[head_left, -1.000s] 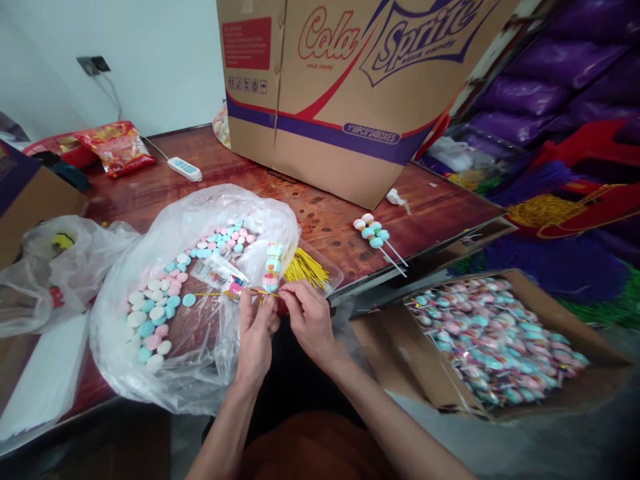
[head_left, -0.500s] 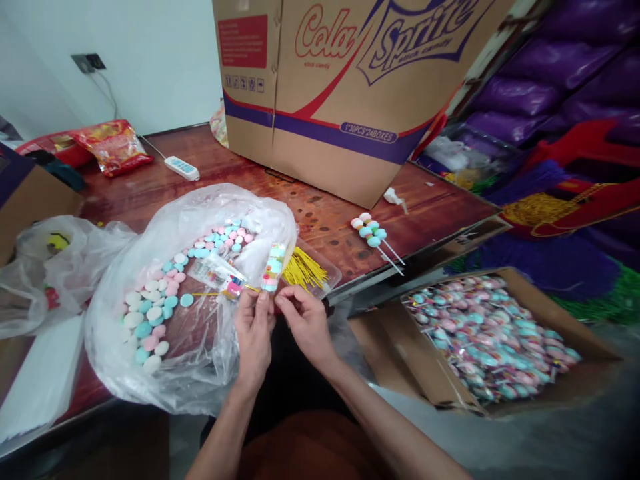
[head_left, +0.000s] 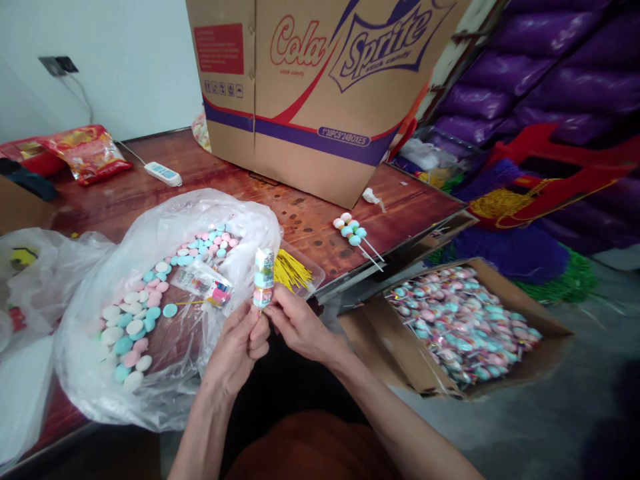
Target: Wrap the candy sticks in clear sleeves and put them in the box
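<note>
A wrapped candy skewer (head_left: 263, 277) stands upright between my hands, its stacked pastel candies showing through the clear wrapper. My left hand (head_left: 239, 343) is closed around its lower end. At the wrapper's base, the fingers of my right hand (head_left: 299, 327) pinch together; a thin tie may be there, too small to make out. Behind my left hand, a clear plastic bag (head_left: 125, 230) lies spread open with loose pink, white and blue candies (head_left: 133, 320) on it. Printed wrappers (head_left: 204, 281) rest among them. Yellow twist ties (head_left: 293, 270) fill a shallow clear tray just beyond my right hand.
Two unwrapped candy skewers (head_left: 353, 230) lie near the table's right edge. A large carton (head_left: 295, 100) stands at the back. Below to the right, an open cardboard box (head_left: 407, 350) holds many wrapped candies. A power strip (head_left: 163, 174) and red snack bag (head_left: 87, 153) sit back left.
The view has shifted, so the surroundings sit further left. My hands have stayed together at the base of the wrapped skewer, and the left has turned with its fingers curled in more.
</note>
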A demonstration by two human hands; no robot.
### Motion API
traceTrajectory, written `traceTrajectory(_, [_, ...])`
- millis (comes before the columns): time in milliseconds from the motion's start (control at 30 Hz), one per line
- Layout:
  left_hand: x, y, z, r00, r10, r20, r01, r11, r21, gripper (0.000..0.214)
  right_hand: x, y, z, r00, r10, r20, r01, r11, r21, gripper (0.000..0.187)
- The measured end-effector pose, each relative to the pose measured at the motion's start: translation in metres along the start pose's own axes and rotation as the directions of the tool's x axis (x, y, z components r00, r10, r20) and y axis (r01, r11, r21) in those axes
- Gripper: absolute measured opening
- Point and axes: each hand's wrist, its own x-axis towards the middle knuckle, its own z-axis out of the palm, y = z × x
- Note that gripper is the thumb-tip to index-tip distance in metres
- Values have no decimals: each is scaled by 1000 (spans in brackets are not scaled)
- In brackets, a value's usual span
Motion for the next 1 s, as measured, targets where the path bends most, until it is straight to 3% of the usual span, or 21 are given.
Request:
traceTrajectory(67, [2, -10, 2, 977, 182, -114, -164, 974, 154, 41, -2, -1, 4, 996, -64, -66, 48, 975, -219, 12])
traceTrajectory(100, [3, -16, 3, 943, 291, -159, -249, 938, 242, 37, -3, -1, 6, 994, -69, -89, 42, 961, -275, 12])
traceTrajectory(167, [4, -26, 6, 868, 461, -181, -367, 844, 390, 30, -6, -4, 7, 992, -12, -128, -25, 957, -289, 13])
traceTrajectory(233, [5, -31, 9, 846, 514, -144, -412, 801, 435, 26, -8, -7, 5, 981, 104, -163, -135, 972, -191, 14])
traceTrajectory(300, [7, -33, 10, 877, 464, -129, -394, 845, 362, 28, -10, -7, 1, 953, 258, -160, -257, 966, 28, 16])
traceTrajectory(400, [12, -29, 12, 952, 275, -136, -260, 958, 119, 35, -13, -4, -3, 879, 477, -15, -427, 801, 419, 20])
traceTrajectory(467, [16, -26, 13, 983, 137, -119, -142, 989, -40, 40, -16, -1, -3, 862, 507, 23, -448, 738, 504, 23])
traceTrajectory(533, [18, -22, 16, 994, 31, -102, -46, 987, -152, 41, -20, 2, -3, 909, 406, -97, -343, 858, 383, 24])
traceTrajectory(600, [20, -20, 17, 994, -40, -100, 15, 972, -233, 41, -26, 5, -6, 953, 173, -248, -152, 983, 100, 22])
traceTrajectory(700, [21, -19, 19, 990, -111, -87, 79, 945, -319, 40, -32, 10, -13, 945, -175, -276, 89, 950, -299, 24])
traceTrajectory(767, [21, -20, 21, 985, -162, -51, 134, 927, -349, 35, -34, 13, -18, 927, -298, -229, 165, 869, -466, 27])
traceTrajectory(867, [20, -23, 26, 972, -237, 3, 219, 893, -392, 26, -34, 13, -20, 912, -348, -216, 165, 795, -584, 24])
traceTrajectory(1000, [21, -27, 40, 976, -217, -15, 195, 901, -387, 10, -36, 7, -17, 934, -208, -289, 16, 835, -550, 29])
